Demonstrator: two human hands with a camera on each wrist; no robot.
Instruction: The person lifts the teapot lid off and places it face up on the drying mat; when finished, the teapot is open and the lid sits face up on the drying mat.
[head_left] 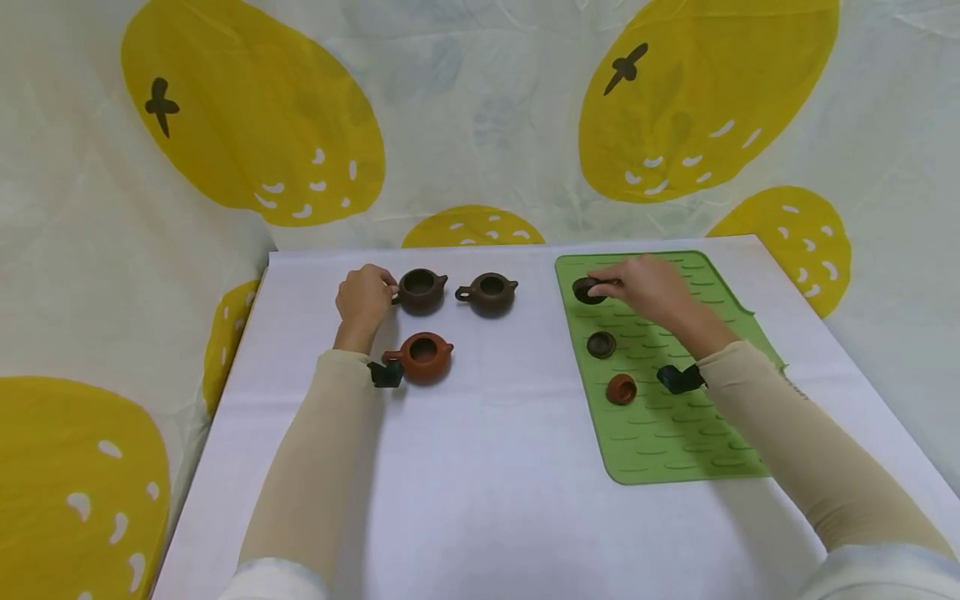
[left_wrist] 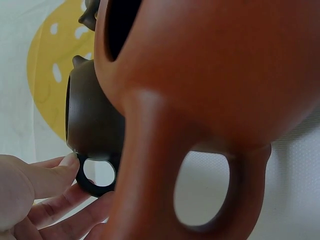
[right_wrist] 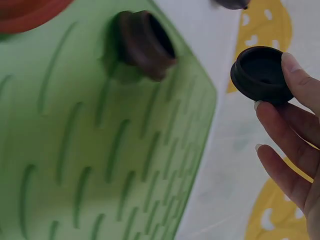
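My left hand (head_left: 363, 297) is at the handle of a dark brown teapot (head_left: 422, 305) without a lid, at the back left of the table. In the left wrist view, the thumb and fingers pinch that handle (left_wrist: 95, 190). Over the green mat, my right hand (head_left: 651, 286) holds a small dark teapot lid (right_wrist: 250, 87) between thumb and fingers, its hollow underside showing. A second dark teapot (head_left: 491, 304) stands to the right of the first, and a reddish-brown teapot (head_left: 427, 373) stands nearer, its handle large in the left wrist view. Both are lidless.
The green ridged mat (head_left: 693, 442) lies on the right of the white table (head_left: 487, 500). On it rest a dark lid (head_left: 602, 345) and a reddish lid (head_left: 621, 390). A cloth (head_left: 480, 117) with yellow fruit prints hangs behind the table.
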